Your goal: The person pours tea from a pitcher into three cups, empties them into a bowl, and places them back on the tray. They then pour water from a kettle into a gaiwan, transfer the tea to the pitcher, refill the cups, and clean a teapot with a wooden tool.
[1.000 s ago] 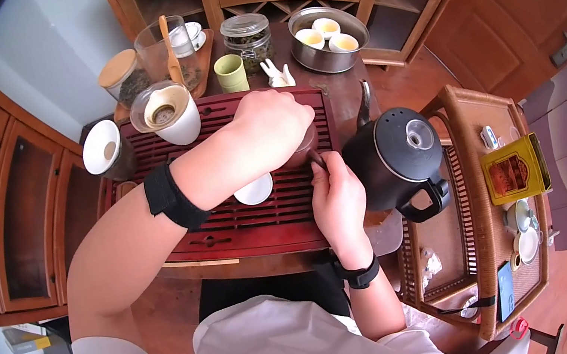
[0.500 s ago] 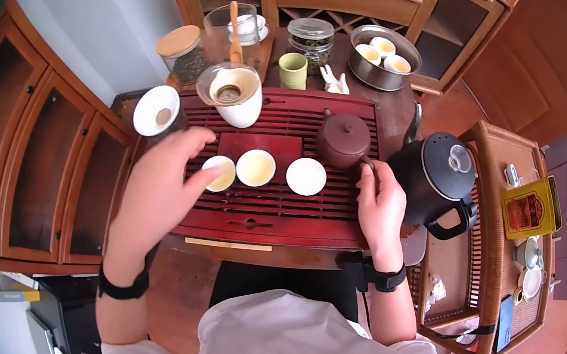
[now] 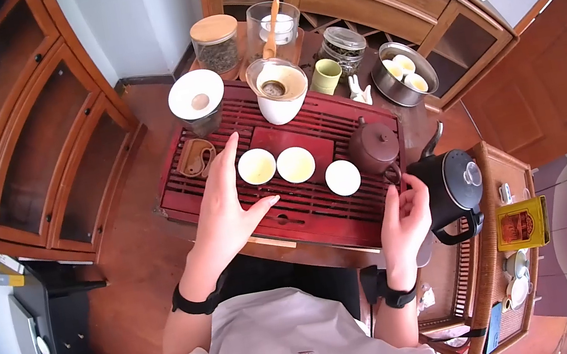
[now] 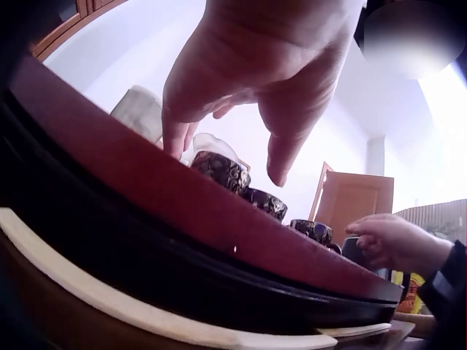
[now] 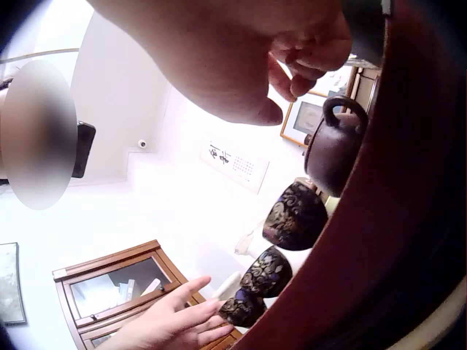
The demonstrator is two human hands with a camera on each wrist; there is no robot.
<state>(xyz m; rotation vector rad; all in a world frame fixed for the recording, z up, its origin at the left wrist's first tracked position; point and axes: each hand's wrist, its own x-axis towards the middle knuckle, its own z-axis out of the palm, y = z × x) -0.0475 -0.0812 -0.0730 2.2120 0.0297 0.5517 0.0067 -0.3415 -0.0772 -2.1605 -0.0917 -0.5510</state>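
In the head view, the left hand [image 3: 223, 210] has a wide grip, with thumb and fingers spread and holding nothing. It is near the left cup [image 3: 257, 167], over the near left part of the red tray [image 3: 323, 230]. The middle cup [image 3: 296, 166] sits just beside the left one. Both have pale yellow drink in them. The right cup [image 3: 343, 178] sits a little apart, with a gap of dark slats between. Slats also show between the cups and the tray's front edge. The brown teapot [image 3: 375, 147] is near the tray's right edge, its handle toward the right hand [image 3: 406, 220]. That hand's fingers are loosely bent, its grip narrow and holding nothing. The black kettle [image 3: 460, 180] is close by on the right, so there is less room on that side. A wooden ring piece [image 3: 196, 157] lies past the left fingers.

In the left wrist view, the left hand's thumb and fingers point down with a big gap between them. Dark, patterned cup sides peek over the tray's edge.

In the right wrist view, the right hand is apart from the teapot handle. The three cups make a row, and the left hand is near the far one.
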